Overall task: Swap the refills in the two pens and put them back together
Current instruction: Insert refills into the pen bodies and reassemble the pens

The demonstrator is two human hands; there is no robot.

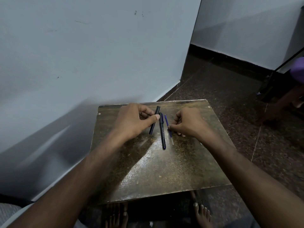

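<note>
On the far part of the small brown table my left hand pinches a black pen barrel between thumb and fingers, tilted with its blunt end pointing away. A second dark pen with a blue clip lies flat just right of it, untouched. My right hand pinches a thin blue refill with thumb and forefinger; the refill's clear end rests on the table toward me.
A pale wall rises close behind and to the left of the table. Dark speckled floor extends right, where a dark stand and a purple object sit. My bare feet are under the table's near edge.
</note>
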